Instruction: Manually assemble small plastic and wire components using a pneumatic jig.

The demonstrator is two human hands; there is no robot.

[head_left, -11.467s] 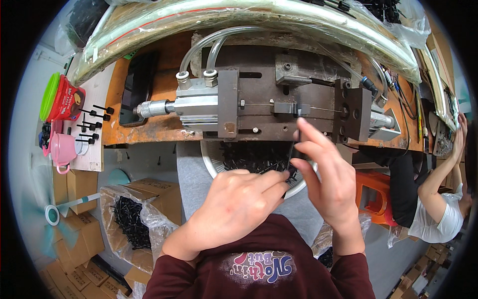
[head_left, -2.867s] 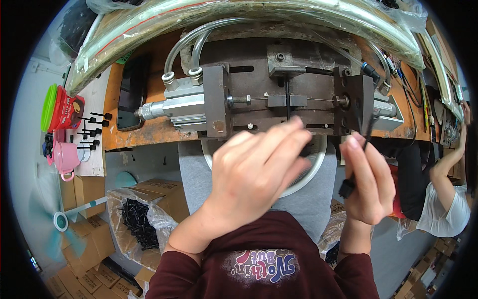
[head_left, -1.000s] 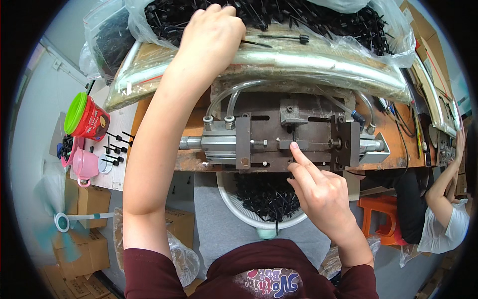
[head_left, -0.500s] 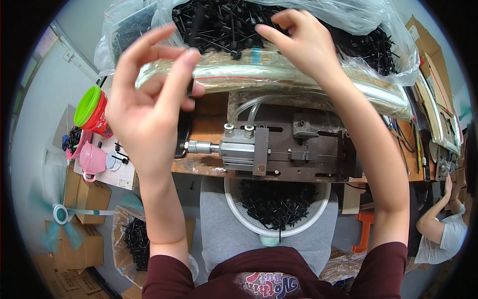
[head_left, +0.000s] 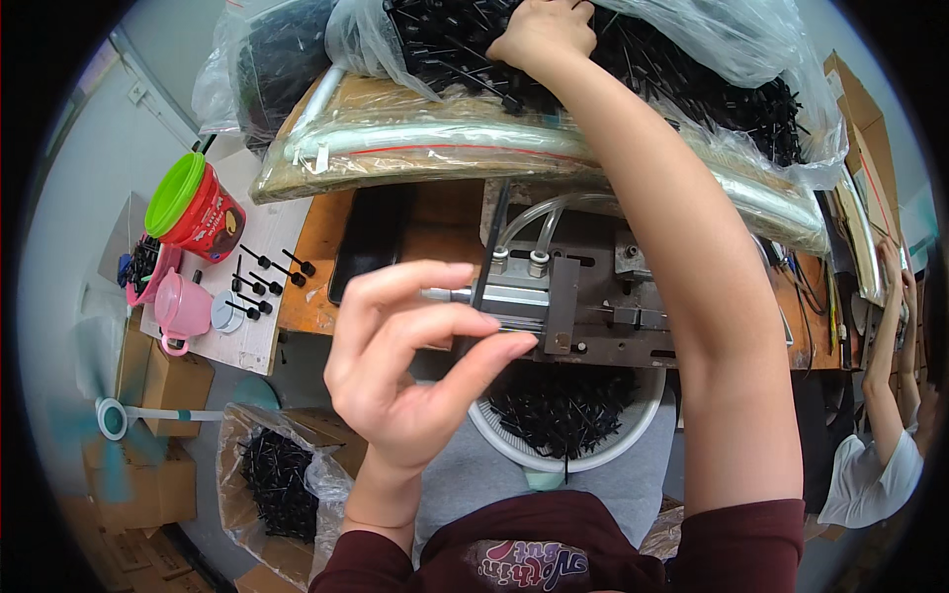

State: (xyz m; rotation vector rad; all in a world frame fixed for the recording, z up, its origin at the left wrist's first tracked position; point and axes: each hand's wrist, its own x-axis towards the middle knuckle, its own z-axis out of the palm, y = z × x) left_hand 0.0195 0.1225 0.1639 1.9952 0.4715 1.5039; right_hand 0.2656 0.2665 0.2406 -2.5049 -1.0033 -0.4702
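1. The left hand [head_left: 405,366] shows over the near edge of the table [head_left: 306,306], left of the table's middle. Its grip is narrow, with a black strip [head_left: 493,237] at the fingers; the lower end is hidden there.
2. The strip's long axis stands nearly straight up the view, leaning slightly right. Its free end points away from the person, toward the table's far edge, and it passes in front of the machine's metal cylinder [head_left: 519,296].
3. The right hand [head_left: 546,38] reaches past the far edge of the table into a pile of black parts [head_left: 672,79] in a clear plastic bag [head_left: 366,49]. Its fingertips are partly hidden, so I cannot tell whether its grip holds anything.
4. A white basket [head_left: 647,415] of black parts sits below the near edge, on the person's lap.
5. At the table's left, a phone [head_left: 371,237] lies flat. Beyond the left edge, a white board [head_left: 262,341] carries loose black pieces [head_left: 259,288], several with thick heads toward lower right, and a pink cup [head_left: 183,304].
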